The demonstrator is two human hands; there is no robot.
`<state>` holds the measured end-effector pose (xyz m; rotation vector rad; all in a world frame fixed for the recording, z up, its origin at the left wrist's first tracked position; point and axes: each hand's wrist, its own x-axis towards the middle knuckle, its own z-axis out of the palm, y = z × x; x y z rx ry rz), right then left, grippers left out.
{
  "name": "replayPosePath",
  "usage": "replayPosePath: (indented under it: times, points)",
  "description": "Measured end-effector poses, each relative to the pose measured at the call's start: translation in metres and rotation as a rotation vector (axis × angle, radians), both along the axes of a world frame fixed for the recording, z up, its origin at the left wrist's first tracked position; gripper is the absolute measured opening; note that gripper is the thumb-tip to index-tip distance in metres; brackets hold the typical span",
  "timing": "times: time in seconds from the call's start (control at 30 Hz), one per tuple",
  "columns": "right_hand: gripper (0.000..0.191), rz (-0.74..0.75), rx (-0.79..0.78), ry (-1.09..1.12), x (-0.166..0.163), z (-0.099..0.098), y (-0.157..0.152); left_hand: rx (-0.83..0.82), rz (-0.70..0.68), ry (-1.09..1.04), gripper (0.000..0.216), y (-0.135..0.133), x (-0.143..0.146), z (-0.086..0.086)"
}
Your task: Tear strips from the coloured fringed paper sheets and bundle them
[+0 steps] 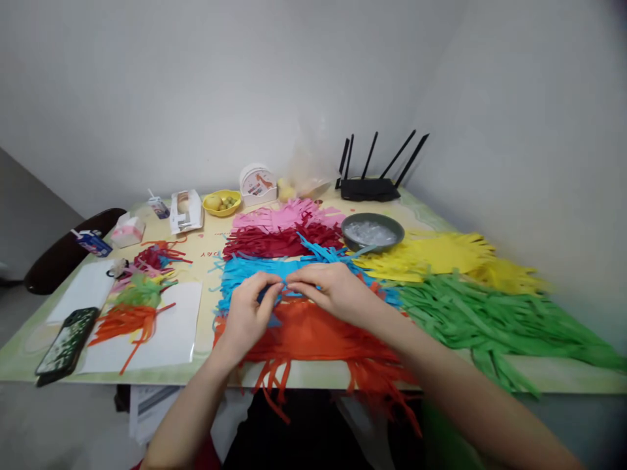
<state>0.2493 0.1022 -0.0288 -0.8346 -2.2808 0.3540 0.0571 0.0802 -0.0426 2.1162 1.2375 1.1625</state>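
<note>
Both my hands meet over a pile of blue paper strips (pixel 245 269) in the middle of the table. My left hand (pixel 249 312) pinches a blue strip between thumb and fingers. My right hand (pixel 329 290) is closed on the same strip from the right, fingertips nearly touching the left ones. Below the hands lies a pile of orange strips (pixel 318 339) that hangs over the table's front edge. Dark red strips (pixel 274 243) and pink strips (pixel 287 215) lie beyond the blue ones.
Yellow strips (pixel 441 258) and green strips (pixel 490 320) cover the right side. A grey bowl (pixel 372 232) stands behind them, a black router (pixel 369 188) at the back. On the left are white sheets (pixel 171 326) with mixed strips, a phone (pixel 66 343), a yellow bowl (pixel 221 202) and small cartons.
</note>
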Motion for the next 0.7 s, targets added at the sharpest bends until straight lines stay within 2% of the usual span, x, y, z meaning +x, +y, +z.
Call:
replayPosePath:
  times: [0.27, 0.37, 0.5, 0.57, 0.7]
  points:
    - [0.018, 0.06, -0.128, -0.067, -0.008, 0.017, -0.026, 0.175, -0.021, 0.225, 0.015, -0.032, -0.016, 0.012]
    - [0.011, 0.019, -0.233, 0.01, -0.012, 0.02, -0.035, 0.215, -0.069, 0.304, 0.014, -0.039, -0.022, 0.013]
    - [0.008, 0.012, -0.422, 0.151, -0.015, 0.018, -0.048, 0.223, -0.06, 0.34, 0.014, -0.047, -0.025, 0.011]
    - [0.01, 0.01, -0.404, 0.132, -0.015, 0.015, -0.056, 0.221, -0.03, 0.329, 0.013, -0.053, -0.023, 0.009]
    - [0.016, -0.061, -0.239, 0.081, -0.018, 0.007, -0.07, 0.261, 0.052, 0.328, 0.015, -0.064, -0.018, 0.006]
